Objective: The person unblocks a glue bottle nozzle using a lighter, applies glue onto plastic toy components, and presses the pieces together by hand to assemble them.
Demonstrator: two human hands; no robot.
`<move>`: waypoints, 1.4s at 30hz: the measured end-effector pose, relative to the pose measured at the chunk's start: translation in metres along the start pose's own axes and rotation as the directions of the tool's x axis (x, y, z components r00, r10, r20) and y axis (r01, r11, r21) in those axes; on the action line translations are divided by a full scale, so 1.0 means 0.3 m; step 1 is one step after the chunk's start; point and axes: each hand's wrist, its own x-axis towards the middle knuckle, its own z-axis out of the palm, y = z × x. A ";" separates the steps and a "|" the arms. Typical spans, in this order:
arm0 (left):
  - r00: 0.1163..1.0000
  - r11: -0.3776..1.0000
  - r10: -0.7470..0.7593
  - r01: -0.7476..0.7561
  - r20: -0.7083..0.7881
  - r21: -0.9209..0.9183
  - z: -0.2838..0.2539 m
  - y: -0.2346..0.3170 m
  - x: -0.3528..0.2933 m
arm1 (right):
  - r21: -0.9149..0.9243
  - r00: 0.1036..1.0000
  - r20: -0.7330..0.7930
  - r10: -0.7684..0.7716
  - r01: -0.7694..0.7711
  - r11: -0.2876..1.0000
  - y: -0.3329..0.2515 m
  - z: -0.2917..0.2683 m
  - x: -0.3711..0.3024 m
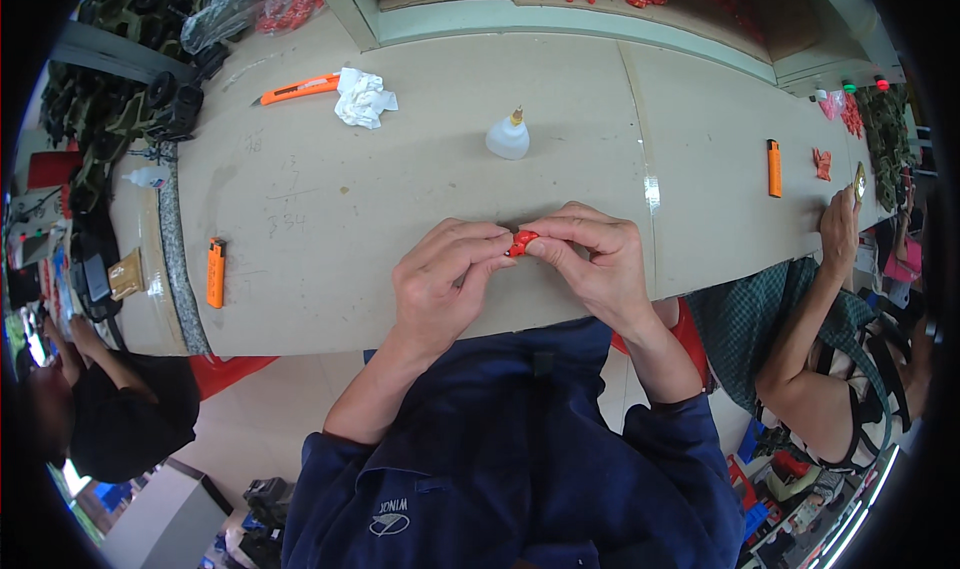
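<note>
Between my hands, just above the table's near edge, is a small glossy red plastic piece (522,242), its exact kind too small to make out. My left hand (446,274) pinches its left end between thumb and fingers. From the other side my right hand (596,257) grips it the same way, thumb toward me. The fingertips cover much of the piece. Beyond my hands stands a small translucent white squeeze bottle (508,139) with a brass-coloured tip.
On the table (420,169) lie an orange utility knife (300,89), a crumpled white tissue (364,99), and orange lighters at left (216,273) and right (774,169). A shelf (560,14) with red pieces spans the back. Co-workers sit at both sides.
</note>
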 end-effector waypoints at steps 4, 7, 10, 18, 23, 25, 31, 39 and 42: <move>1.000 1.000 -0.011 0.011 -0.006 0.010 0.004 -0.010 -0.006 | 0.039 0.999 0.009 0.039 -0.039 0.998 0.020 0.006 -0.001; 1.000 1.000 -0.023 0.023 -0.001 0.009 0.002 -0.010 -0.006 | 0.067 0.997 -0.001 0.076 -0.076 0.995 0.015 0.011 -0.002; 0.999 0.999 -0.038 0.038 -0.005 0.003 0.003 -0.010 -0.007 | 0.082 0.994 -0.004 0.112 -0.111 0.990 0.014 0.014 -0.003; 0.998 0.998 -0.068 0.068 0.003 -0.008 0.001 -0.007 -0.007 | 0.118 0.988 -0.011 0.152 -0.150 0.982 0.016 0.022 -0.007; 0.998 0.999 -0.054 0.054 0.035 0.003 -0.001 -0.024 -0.011 | 0.136 0.983 -0.014 0.180 -0.177 0.975 0.021 0.030 -0.005; 0.994 0.994 -0.109 0.109 0.015 -0.009 0.000 -0.017 -0.010 | 0.142 0.982 -0.015 0.187 -0.183 0.973 0.016 0.032 -0.006; 0.988 0.986 -0.155 0.155 0.007 -0.056 -0.002 -0.017 -0.014 | 0.128 0.989 -0.014 0.145 -0.142 0.982 0.016 0.036 -0.006; 0.992 0.991 -0.126 0.127 0.030 -0.042 -0.005 -0.018 -0.017 | 0.135 0.988 -0.019 0.153 -0.150 0.979 0.017 0.036 -0.009; 0.993 0.992 -0.118 0.119 0.029 -0.035 -0.007 -0.017 -0.018 | 0.158 0.984 -0.034 0.174 -0.166 0.973 0.013 0.040 -0.010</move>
